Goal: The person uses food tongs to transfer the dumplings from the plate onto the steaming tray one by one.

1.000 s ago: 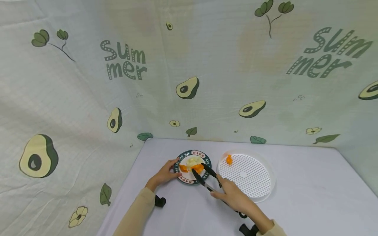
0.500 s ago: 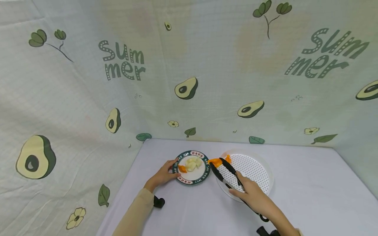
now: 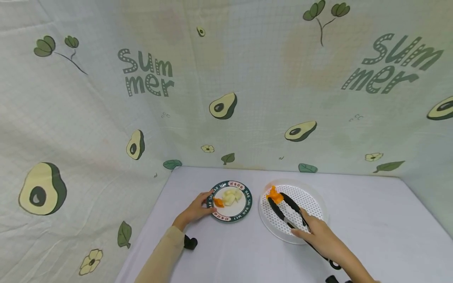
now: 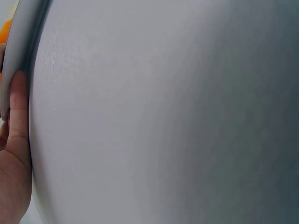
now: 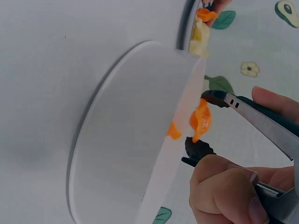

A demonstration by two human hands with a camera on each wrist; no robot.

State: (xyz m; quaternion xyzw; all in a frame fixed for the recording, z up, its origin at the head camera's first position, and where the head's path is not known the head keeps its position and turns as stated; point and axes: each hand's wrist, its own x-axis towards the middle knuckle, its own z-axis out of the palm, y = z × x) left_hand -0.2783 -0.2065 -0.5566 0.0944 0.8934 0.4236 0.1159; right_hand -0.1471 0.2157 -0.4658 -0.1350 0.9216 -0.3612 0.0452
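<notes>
My left hand (image 3: 196,209) grips the left rim of a small plate (image 3: 231,218) with a green-and-white lettered border. On the plate lie pale yellow pieces (image 3: 231,197) and an orange piece (image 3: 218,202). My right hand (image 3: 316,231) holds black-and-steel tongs (image 3: 277,209) over a round white perforated strainer (image 3: 309,200). Between the parted tong tips is a shiny orange piece (image 5: 201,119) with narrowed ends, like a wrapped candy. It shows just above the strainer's rim in the right wrist view. Another orange piece (image 5: 174,131) lies inside, partly hidden by the wall.
A white-covered table (image 3: 368,220) carries both dishes, plate on the left and strainer to its right with a narrow gap between. Behind and at the left hangs a printed cloth (image 3: 262,78) with avocados and leaves. Black wrist-camera mounts (image 3: 190,242) sit near the wrists.
The right hand has moved right with the tongs, bringing an orange piece from the plate over the strainer, beside the one lying there. The left hand has stayed at the plate's rim.
</notes>
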